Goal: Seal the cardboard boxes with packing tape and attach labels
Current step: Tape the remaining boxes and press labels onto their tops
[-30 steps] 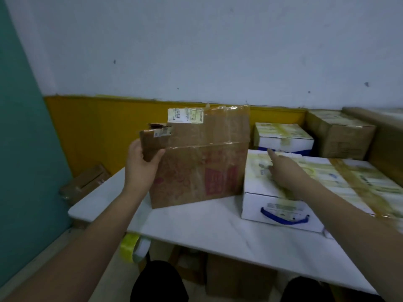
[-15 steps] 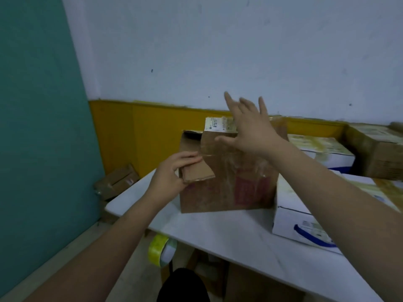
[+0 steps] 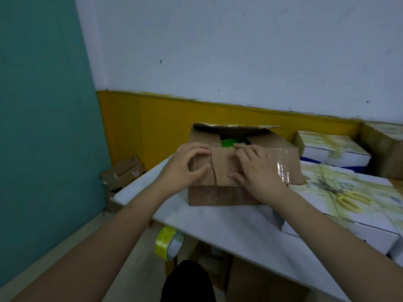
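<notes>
1. Writing: no brand or label text is legible. The brown cardboard box shows faint red print on its near side, too blurred to read.
2. Task object location: the box sits on the white table, just left of a white carton bearing yellowed tape.
3. Left hand: fingers curled over the near left flap, pressing it down.
4. Right hand: fingers spread and bent on the near right flap, fingertips at its far edge.
5. Hidden: a green item shows through the gap between the flaps; its identity cannot be determined. The far flap stands partly raised.
6. Yellow-handled scissors lie on the white carton. A tape roll is visible below the table edge; its support is not visible.
7. Change: half a second ago the right hand was raised open above the box; it has since come down onto the flap.
</notes>
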Demonstrator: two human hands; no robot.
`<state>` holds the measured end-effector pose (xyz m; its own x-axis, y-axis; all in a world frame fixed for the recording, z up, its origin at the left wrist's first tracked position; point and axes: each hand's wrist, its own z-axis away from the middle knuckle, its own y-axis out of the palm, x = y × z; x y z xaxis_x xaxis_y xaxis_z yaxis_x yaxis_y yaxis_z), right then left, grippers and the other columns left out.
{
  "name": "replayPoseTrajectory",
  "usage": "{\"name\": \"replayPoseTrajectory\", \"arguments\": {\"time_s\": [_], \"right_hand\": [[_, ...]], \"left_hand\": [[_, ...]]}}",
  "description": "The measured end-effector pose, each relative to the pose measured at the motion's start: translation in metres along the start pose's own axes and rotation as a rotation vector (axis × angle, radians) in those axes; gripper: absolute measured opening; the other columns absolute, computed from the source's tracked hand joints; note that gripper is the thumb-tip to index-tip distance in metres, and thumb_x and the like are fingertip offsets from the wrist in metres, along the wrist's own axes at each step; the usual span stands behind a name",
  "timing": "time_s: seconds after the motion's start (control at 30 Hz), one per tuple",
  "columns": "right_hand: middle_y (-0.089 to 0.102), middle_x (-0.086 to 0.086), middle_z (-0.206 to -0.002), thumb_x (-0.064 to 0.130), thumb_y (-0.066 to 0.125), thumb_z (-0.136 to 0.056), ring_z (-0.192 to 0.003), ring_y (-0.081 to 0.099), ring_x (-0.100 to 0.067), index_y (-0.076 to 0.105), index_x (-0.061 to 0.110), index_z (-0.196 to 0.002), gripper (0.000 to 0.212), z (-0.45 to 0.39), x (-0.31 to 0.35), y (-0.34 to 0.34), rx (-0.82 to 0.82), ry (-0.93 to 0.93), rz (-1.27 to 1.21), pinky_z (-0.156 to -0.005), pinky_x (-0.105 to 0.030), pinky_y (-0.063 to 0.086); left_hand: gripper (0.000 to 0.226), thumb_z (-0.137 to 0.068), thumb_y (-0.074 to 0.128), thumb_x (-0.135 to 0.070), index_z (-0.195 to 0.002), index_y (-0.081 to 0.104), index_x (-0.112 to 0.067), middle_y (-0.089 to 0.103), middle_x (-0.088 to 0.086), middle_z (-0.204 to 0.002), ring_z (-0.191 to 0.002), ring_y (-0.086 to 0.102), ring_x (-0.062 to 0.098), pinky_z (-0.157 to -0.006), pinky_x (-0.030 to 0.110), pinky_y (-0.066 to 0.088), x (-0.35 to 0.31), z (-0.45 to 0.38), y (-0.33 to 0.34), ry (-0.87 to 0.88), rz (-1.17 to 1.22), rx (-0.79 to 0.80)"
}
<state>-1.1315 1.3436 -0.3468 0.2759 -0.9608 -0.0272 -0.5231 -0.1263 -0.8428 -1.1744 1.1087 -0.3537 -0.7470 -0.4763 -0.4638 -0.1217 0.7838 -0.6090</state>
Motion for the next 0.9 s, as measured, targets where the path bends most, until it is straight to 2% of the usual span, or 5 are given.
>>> {"name": "replayPoseTrajectory", "arguments": {"time_s": [0.13, 0.23, 0.37, 0.7, 0.9], "right_hand": [[0.045, -0.002, -0.145, 0.044, 0.070, -0.085, -0.133, 0.036, -0.027, 0.041, 0.023, -0.143, 0.068, -0.006, 0.011, 0.004, -0.067, 0.028, 0.088, -0.105, -0.042, 0.033], [0.044, -0.007, -0.146, 0.035, 0.072, -0.085, -0.130, 0.037, -0.032, 0.042, 0.019, -0.145, 0.069, -0.004, 0.020, 0.011, -0.071, 0.068, 0.094, -0.103, -0.045, 0.036], [0.041, -0.011, -0.149, 0.025, 0.073, -0.085, -0.130, 0.037, -0.035, 0.041, 0.015, -0.146, 0.069, 0.001, 0.030, 0.018, -0.099, 0.116, 0.055, -0.101, -0.049, 0.038], [0.052, -0.018, -0.140, 0.000, 0.056, -0.083, -0.117, 0.048, -0.043, 0.057, 0.006, -0.132, 0.049, 0.017, 0.059, 0.026, -0.298, 0.140, -0.095, -0.096, -0.050, 0.041], [0.068, -0.014, -0.113, -0.004, 0.050, -0.075, -0.102, 0.058, -0.031, 0.072, 0.005, -0.093, 0.030, 0.068, 0.118, 0.066, -0.519, -0.187, -0.307, -0.085, -0.040, 0.044]], "left_hand": [[0.022, -0.097, 0.064, -0.023, -0.119, 0.063, -0.025, 0.059, -0.008, -0.124, -0.116, 0.055, 0.007, -0.095, 0.029, 0.047, 0.004, 0.014, -0.010, -0.167, 0.123, -0.139], [0.021, -0.095, 0.066, -0.022, -0.114, 0.058, -0.020, 0.061, -0.001, -0.112, -0.104, 0.059, 0.015, -0.086, 0.033, 0.048, 0.017, 0.057, -0.001, -0.624, 0.183, -0.406], [0.053, -0.093, 0.069, -0.035, -0.135, 0.052, -0.007, 0.056, 0.003, -0.135, -0.124, 0.054, 0.028, -0.093, 0.033, 0.043, 0.043, 0.113, 0.019, -1.246, 0.470, -0.277], [0.009, -0.096, 0.067, -0.016, -0.095, 0.066, -0.008, 0.069, 0.002, -0.064, -0.052, 0.064, 0.009, -0.048, 0.022, 0.051, 0.042, 0.130, 0.011, -1.281, 0.780, 0.283], [0.026, -0.100, 0.058, -0.019, -0.080, 0.064, -0.005, 0.064, 0.004, -0.056, -0.044, 0.058, 0.010, -0.048, 0.020, 0.053, 0.034, 0.100, -0.022, -1.443, 0.632, 0.417]]}}
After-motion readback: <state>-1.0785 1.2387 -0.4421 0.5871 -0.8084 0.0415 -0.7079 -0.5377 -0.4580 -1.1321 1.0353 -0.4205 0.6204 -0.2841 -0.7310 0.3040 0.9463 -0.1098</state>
